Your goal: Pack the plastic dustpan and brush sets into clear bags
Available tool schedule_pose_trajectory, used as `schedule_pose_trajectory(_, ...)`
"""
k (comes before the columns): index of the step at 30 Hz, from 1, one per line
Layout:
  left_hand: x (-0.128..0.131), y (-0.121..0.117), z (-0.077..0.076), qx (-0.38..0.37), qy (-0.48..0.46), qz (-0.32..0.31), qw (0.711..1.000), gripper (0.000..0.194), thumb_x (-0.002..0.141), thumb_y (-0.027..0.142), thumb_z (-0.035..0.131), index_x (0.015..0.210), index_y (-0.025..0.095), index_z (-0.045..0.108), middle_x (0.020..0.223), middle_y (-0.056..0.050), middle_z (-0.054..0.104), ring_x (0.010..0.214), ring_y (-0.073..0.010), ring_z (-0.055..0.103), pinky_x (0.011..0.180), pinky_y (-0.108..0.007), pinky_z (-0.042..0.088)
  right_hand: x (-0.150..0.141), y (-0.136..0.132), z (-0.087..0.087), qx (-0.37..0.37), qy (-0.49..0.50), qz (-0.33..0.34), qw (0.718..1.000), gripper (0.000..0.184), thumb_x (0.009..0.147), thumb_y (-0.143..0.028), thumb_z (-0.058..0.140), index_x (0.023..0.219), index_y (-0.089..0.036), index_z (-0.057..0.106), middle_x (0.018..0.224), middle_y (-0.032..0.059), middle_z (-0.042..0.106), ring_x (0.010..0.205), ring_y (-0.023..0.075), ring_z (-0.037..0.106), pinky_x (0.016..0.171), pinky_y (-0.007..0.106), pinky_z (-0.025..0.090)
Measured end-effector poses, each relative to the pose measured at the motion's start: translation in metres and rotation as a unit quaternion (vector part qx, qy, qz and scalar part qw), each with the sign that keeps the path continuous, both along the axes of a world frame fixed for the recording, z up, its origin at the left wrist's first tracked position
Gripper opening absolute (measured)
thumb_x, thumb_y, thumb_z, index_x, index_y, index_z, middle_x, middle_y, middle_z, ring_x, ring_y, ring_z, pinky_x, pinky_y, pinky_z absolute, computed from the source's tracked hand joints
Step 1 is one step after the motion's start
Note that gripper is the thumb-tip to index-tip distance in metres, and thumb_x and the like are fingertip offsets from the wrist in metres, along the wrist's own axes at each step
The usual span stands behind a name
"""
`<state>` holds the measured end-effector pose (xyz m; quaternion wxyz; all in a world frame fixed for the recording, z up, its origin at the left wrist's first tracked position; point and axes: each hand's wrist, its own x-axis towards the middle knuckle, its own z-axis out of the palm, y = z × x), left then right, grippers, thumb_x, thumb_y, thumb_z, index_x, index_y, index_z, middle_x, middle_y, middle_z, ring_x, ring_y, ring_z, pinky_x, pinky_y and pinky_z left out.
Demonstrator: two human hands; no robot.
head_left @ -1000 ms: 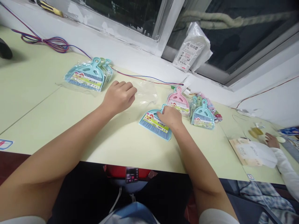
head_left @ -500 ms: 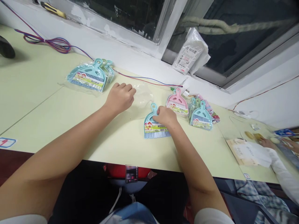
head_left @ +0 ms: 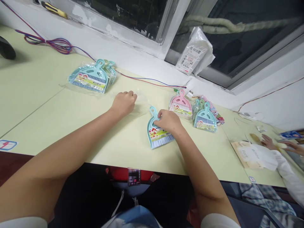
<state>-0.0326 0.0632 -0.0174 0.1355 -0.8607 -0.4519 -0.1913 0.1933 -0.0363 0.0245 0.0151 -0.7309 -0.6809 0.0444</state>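
My right hand (head_left: 168,121) is closed on a small teal dustpan-and-brush set (head_left: 156,132) lying on the pale green table (head_left: 42,95), its handle pointing away from me and to the left. My left hand (head_left: 123,103) rests with curled fingers on a clear plastic bag (head_left: 142,102) just left of the set. A pink set (head_left: 180,104) and a teal set (head_left: 204,117) on a small pile lie just beyond my right hand.
A stack of bagged teal sets (head_left: 91,77) lies at the far left of the table. Coloured wires (head_left: 54,44) run along the white sill. A white packet (head_left: 194,52) leans on the window. Another person's hands (head_left: 269,142) work at the right by a paper pack (head_left: 251,155).
My right hand has turned the teal set counter-clockwise and drawn it left, handle now pointing up-left. My left hand has slid slightly toward it on the plastic bag.
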Motion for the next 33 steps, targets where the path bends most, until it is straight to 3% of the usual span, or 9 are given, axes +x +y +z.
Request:
schedule_pose_trajectory(10,0.009,-0.014,0.007,-0.067,0.013,0.009,0.998,0.03,0.099,0.014,0.042,0.108,0.011,0.071,0.106,-0.017,0.07,0.094,-0.0306,0.071,0.067,-0.038,0.044,-0.016,-0.017,0.035,-0.022,-0.009,0.052,0.998,0.019,0.076,-0.033,0.071,0.093,-0.025,0.068,0.09,0.0023,0.077,0.083,0.0223,0.068,0.062,0.031,0.036)
schedule_pose_trajectory(16,0.016,-0.022,0.007,-0.086,0.023,-0.006,0.996,0.03,0.098,0.009,0.042,0.111,0.011,0.07,0.108,-0.016,0.069,0.096,-0.0291,0.071,0.066,-0.037,0.045,-0.028,-0.015,0.05,-0.022,-0.027,0.067,0.997,0.018,0.075,-0.033,0.071,0.091,-0.025,0.066,0.089,0.0019,0.076,0.082,0.0217,0.066,0.061,0.031,0.035)
schedule_pose_trajectory(27,0.021,-0.025,0.002,-0.068,-0.011,-0.037,0.997,0.027,0.099,0.013,0.045,0.109,0.012,0.07,0.107,-0.013,0.069,0.088,-0.027,0.071,0.066,-0.038,0.046,-0.043,0.007,0.024,-0.069,-0.092,0.081,0.99,0.024,0.078,-0.037,0.072,0.097,-0.023,0.069,0.102,0.0085,0.078,0.096,0.0267,0.071,0.069,0.031,0.045)
schedule_pose_trajectory(33,0.021,-0.025,-0.002,-0.078,-0.009,-0.05,0.996,0.029,0.099,0.01,0.044,0.112,0.011,0.07,0.11,-0.014,0.069,0.089,-0.0275,0.071,0.069,-0.039,0.047,-0.031,0.009,0.012,-0.075,-0.089,0.074,0.99,0.025,0.078,-0.039,0.071,0.097,-0.023,0.068,0.102,0.0084,0.078,0.095,0.0271,0.071,0.067,0.032,0.044)
